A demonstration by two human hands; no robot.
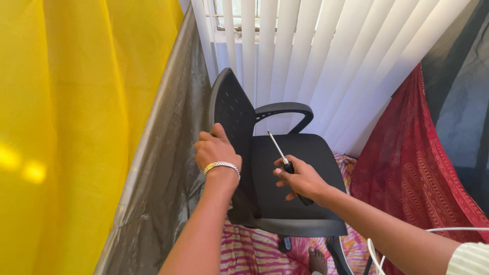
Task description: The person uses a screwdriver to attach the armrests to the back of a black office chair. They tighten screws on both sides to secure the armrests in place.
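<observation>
A black office chair point(290, 163) with a perforated backrest point(230, 109) and a curved armrest point(285, 108) stands in front of me. My left hand point(215, 148), with a metal bracelet on the wrist, grips the edge of the backrest. My right hand point(300, 178) hovers over the seat and holds a screwdriver point(279, 150) with a black handle, its metal shaft pointing up and away from me.
A yellow sheet point(66, 127) and grey plastic sheeting point(168, 153) hang at the left. White vertical blinds point(316, 56) cover the window behind. A red patterned cloth point(412, 168) drapes at the right. A striped pink mat point(254, 252), a foot point(317, 260) and a white cable point(374, 254) lie below.
</observation>
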